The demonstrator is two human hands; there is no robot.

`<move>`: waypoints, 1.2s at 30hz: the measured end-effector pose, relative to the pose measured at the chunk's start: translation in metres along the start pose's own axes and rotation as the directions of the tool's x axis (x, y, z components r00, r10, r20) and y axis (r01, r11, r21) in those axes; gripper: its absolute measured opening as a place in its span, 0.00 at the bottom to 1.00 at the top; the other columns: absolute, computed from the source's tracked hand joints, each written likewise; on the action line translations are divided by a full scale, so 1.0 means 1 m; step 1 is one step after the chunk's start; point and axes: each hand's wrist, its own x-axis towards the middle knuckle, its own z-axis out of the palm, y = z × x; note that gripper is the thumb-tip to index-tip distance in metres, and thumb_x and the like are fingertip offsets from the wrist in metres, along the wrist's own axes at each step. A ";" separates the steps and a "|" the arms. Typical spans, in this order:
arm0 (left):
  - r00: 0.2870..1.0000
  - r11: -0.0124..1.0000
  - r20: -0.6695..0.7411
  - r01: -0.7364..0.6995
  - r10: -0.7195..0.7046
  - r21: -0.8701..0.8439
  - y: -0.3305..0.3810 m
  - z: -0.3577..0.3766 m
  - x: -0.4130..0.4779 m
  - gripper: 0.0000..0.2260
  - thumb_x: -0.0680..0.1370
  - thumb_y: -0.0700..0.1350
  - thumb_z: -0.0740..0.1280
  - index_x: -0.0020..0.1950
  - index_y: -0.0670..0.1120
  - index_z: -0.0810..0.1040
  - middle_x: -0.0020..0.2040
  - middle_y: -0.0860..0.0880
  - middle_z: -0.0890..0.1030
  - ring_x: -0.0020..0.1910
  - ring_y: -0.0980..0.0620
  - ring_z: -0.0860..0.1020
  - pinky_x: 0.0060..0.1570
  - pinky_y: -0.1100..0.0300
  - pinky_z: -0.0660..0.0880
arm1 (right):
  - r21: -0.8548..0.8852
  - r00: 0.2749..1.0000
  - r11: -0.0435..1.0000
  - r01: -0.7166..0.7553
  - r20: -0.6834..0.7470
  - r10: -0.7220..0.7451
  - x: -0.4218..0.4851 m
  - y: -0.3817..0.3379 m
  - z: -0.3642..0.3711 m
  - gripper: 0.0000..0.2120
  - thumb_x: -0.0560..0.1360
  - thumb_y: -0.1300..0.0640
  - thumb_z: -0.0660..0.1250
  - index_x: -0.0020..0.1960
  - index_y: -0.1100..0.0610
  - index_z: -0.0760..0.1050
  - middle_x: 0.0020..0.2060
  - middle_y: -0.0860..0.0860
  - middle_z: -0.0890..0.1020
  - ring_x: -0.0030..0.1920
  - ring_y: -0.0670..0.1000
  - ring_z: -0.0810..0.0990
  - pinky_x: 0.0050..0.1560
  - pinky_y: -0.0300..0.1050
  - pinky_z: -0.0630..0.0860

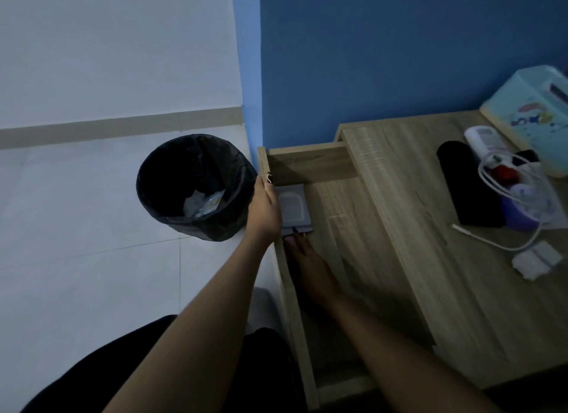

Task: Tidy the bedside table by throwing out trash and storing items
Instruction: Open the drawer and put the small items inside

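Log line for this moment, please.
drawer open | left hand grips drawer front | right hand touches grey packet in drawer | bin holds trash

Left hand [264,209] curled; right hand [304,256] reaching forward.

Free drawer floor [338,228] right of pouch [292,208]

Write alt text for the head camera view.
A person's left hand grips the front of an open wooden drawer while the right hand reaches inside to a grey packet. A black-lined trash bin holding some trash stands on the floor beside it; a tissue box, white cable and crumpled tissue lie on the tabletop.
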 end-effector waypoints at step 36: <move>0.999 0.999 0.009 -0.037 0.037 0.013 0.001 -0.001 -0.001 0.21 0.83 0.54 0.45 0.73 0.48 0.62 0.67 0.40 0.73 0.66 0.39 0.71 0.62 0.48 0.67 | -0.078 0.554 0.708 -0.702 -0.684 0.475 -0.027 0.064 -0.226 0.35 0.76 0.52 0.62 0.77 0.55 0.49 0.72 0.67 0.62 0.71 0.66 0.61 0.68 0.62 0.61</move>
